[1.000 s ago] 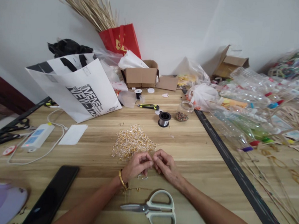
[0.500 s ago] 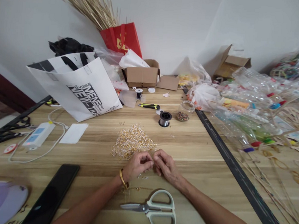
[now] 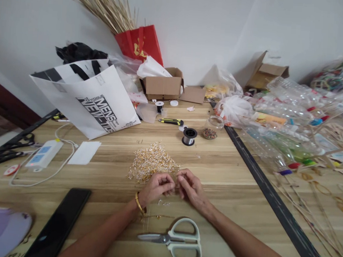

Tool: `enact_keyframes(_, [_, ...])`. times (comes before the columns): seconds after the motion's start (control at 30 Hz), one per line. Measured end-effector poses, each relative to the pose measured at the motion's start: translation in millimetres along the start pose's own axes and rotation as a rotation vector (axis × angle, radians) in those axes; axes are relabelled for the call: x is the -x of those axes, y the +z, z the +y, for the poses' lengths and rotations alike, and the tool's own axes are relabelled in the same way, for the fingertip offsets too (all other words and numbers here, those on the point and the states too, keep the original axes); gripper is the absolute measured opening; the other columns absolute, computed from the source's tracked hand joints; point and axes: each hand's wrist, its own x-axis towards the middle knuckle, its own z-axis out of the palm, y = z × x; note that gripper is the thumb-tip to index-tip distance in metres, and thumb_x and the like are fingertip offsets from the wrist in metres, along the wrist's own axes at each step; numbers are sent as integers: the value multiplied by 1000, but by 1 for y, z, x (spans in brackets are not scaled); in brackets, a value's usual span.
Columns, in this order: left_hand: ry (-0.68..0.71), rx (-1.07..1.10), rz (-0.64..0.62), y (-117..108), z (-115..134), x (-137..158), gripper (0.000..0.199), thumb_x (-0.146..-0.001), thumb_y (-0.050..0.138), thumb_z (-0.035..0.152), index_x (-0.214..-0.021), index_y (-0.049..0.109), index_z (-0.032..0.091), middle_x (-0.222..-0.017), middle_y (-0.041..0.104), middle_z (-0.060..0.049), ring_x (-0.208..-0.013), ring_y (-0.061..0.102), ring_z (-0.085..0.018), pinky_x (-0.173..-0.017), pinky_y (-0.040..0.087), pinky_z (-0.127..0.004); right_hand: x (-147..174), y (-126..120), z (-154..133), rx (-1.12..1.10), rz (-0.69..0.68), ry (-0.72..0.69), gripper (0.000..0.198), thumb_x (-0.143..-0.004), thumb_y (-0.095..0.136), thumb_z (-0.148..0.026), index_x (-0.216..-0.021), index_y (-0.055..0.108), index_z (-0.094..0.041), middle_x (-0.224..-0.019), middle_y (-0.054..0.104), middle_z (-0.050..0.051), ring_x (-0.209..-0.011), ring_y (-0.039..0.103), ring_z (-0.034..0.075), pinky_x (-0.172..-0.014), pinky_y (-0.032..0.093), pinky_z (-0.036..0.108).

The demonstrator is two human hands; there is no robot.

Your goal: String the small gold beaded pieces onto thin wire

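My left hand (image 3: 158,188) and my right hand (image 3: 190,188) meet close together over the table, each with thumb and fingers pinched. Whatever they pinch is too small to make out. Just beyond them lies a heap of gold and clear beads (image 3: 151,162). A few clear beads (image 3: 163,202) rest on the wood beneath the hands. Nearer to me, a thin gold chain (image 3: 159,216) stretches across the table. Below that lie scissors (image 3: 171,238) with pale green handles, blades pointing left. A gold bangle (image 3: 139,203) circles my left wrist.
Behind the beads stand a wire spool (image 3: 189,136), a glass jar (image 3: 212,127) of small beads and a utility knife (image 3: 171,122). At left are a black phone (image 3: 60,222), a power strip (image 3: 44,155) and a white paper bag (image 3: 88,99). Plastic bottles (image 3: 291,140) crowd the right.
My hands have drawn very slightly apart, the left shifting a little to the left. The objects on the table stay where they were.
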Motion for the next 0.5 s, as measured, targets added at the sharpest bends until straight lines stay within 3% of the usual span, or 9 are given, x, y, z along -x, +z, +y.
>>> enact_keyframes(0.13, [11, 78, 37, -2, 1, -1, 27, -73, 65, 37, -70, 57, 11, -60, 60, -1, -52, 54, -10, -54, 45, -21, 0, -1, 1, 56, 126, -14, 28, -87, 49, -44, -99, 49, -18, -61, 51, -4, -40, 45, 7, -36, 33, 18])
enact_keyframes(0.23, [41, 116, 82, -4, -1, -1, 25, -73, 66, 35, -69, 57, 11, -61, 61, -1, -54, 56, -10, -54, 45, -22, 2, -1, 0, 134, 169, -79, 23, -87, 51, -39, -100, 50, -19, -79, 57, 2, -39, 42, 5, -34, 32, 18])
enact_keyframes(0.37, [39, 109, 112, -3, -2, -2, 24, -73, 66, 34, -70, 58, 11, -63, 64, -3, -57, 57, -11, -56, 46, -22, 6, 1, 3, 320, 124, -231, 18, -86, 53, -28, -102, 55, -20, -102, 56, 8, -44, 44, 6, -38, 35, 21])
enact_keyframes(0.5, [49, 97, 123, -1, 0, -2, 24, -71, 68, 34, -71, 59, 11, -61, 63, -2, -57, 58, -12, -56, 47, -22, 5, 2, 6, 433, 40, -329, 19, -87, 51, -20, -105, 55, -20, -97, 59, 8, -54, 52, 10, -49, 42, 23])
